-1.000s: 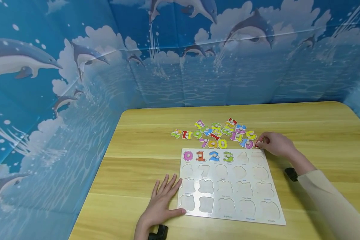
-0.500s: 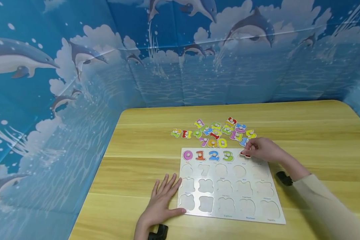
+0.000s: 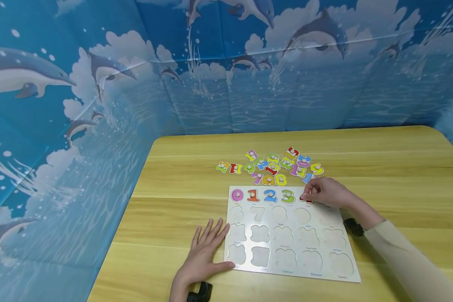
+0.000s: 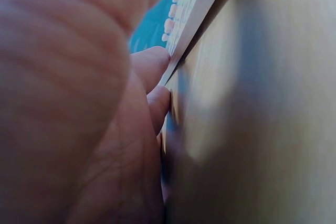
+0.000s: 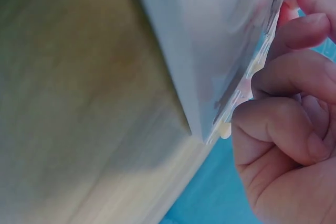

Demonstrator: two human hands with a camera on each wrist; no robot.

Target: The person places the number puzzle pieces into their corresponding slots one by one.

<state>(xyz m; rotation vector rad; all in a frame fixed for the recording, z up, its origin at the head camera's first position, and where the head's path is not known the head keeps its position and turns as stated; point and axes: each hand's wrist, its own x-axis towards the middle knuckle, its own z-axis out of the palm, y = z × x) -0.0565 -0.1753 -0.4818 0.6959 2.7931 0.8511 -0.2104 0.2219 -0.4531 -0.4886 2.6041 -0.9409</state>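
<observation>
A white number puzzle board [image 3: 271, 247] lies on the table. In its back row sit a pink 0 [image 3: 237, 195], a red-orange 1 [image 3: 253, 196], a blue 2 [image 3: 270, 196] and a green 3 [image 3: 288, 196]. My right hand [image 3: 328, 193] pinches a red number 4 puzzle piece [image 3: 305, 200] at the fifth slot of that row; fingers partly cover it, so I cannot tell whether it is seated. With fingers spread, my left hand [image 3: 204, 256] rests at the board's left edge, the thumb on its front corner. The left wrist view shows fingertips [image 4: 152, 61] against the board's side.
Behind the board lie several loose number pieces, among them a purple 7 [image 3: 257, 178], a yellow 8 [image 3: 281, 180] and a yellow 5 [image 3: 317, 169]. Some overlap. Recesses fill the board's other rows. A dolphin-print curtain [image 3: 211, 105] hangs behind the wooden table [image 3: 166, 209].
My right hand has carried the red piece left from beside the board's back right corner to the slot beside the 3, then lowered it slightly. The left hand stays put.
</observation>
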